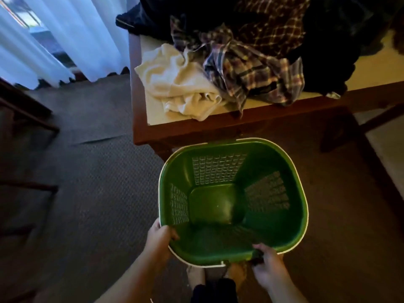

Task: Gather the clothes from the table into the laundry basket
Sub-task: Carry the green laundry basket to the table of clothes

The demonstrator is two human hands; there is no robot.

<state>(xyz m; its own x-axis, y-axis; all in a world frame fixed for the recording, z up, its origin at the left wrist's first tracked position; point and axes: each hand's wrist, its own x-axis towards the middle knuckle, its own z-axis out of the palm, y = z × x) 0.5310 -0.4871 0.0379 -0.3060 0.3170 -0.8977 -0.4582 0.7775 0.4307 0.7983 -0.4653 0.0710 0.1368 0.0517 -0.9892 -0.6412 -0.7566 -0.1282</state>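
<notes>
Grey patterned carpet is covering the floor, and pale curtains are hanging at the upper left. A dark wooden table with a cream top is standing ahead of the person. The clothes are all lying on it in a heap. Dark garments are spreading across the far side and right, and a crumpled plaid shirt is resting in the middle, reaching the near edge. A rumpled white towel is lying at the near left corner, touching the shirt.

A green laundry basket with a pale rim is sitting just in front of the table, its far rim close under the table's edge. Its solid floor and lattice walls are showing.

The left hand is gripping the near left rim, thumb hooking inside. The right hand is clasping the near right rim, its fingers curling over a dark patch that is too dim to make out. Bare feet are showing just below the basket.
</notes>
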